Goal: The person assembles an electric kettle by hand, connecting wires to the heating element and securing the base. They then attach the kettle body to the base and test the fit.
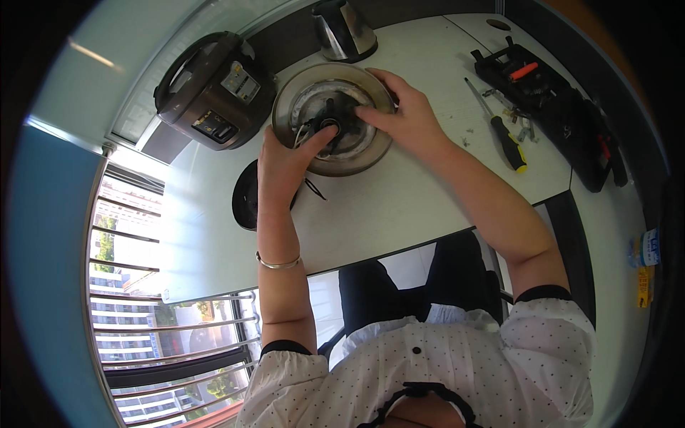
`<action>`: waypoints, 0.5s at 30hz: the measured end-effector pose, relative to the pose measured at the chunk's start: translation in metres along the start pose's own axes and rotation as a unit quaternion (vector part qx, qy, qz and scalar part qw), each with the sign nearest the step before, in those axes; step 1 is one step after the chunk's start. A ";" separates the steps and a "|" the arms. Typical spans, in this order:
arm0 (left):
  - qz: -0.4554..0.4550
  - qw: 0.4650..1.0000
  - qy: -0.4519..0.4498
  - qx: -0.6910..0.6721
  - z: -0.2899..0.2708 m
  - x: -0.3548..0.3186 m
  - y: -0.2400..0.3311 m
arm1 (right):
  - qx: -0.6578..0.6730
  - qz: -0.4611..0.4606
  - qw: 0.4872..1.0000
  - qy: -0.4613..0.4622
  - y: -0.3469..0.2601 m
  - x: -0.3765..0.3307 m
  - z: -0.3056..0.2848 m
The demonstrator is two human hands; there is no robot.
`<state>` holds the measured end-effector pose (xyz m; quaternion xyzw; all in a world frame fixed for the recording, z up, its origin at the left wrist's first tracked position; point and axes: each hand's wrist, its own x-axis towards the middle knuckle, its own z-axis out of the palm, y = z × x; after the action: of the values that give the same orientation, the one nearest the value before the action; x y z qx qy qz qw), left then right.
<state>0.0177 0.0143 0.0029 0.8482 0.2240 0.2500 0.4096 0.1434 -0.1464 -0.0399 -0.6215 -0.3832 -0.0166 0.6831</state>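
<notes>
A round metal heating plate [300, 100], dish-shaped with a dark part and wires at its middle, lies on the white table [399, 207]. My left hand [285, 160] rests on its near left rim, with the fingers reaching to the dark middle part. From the right, my right hand [403, 114] lies over the plate, its fingertips pressing at the centre. Both hands touch the plate's central part; how firmly they grip it is not visible.
A dark rice cooker body [214, 89] lies on its side at the back left. A steel pot [344, 28] stands behind the plate. A black round lid [246, 196] lies by my left wrist. A yellow-black screwdriver [503, 132], loose screws and a black tool case [564, 107] are at the right.
</notes>
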 end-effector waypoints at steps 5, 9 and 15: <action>0.002 0.999 0.007 -0.051 0.001 -0.002 -0.002 | -0.009 0.025 1.000 0.003 -0.006 -0.003 0.003; -0.007 0.997 0.012 -0.070 0.001 -0.004 -0.003 | -0.012 0.021 1.000 0.005 -0.005 -0.004 0.004; -0.008 0.998 0.011 -0.061 0.004 0.000 -0.012 | -0.045 -0.024 0.999 0.018 -0.003 -0.004 0.006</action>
<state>0.0180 0.0190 -0.0091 0.8173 0.2198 0.2687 0.4599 0.1362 -0.1440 -0.0396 -0.6415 -0.3848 -0.0615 0.6608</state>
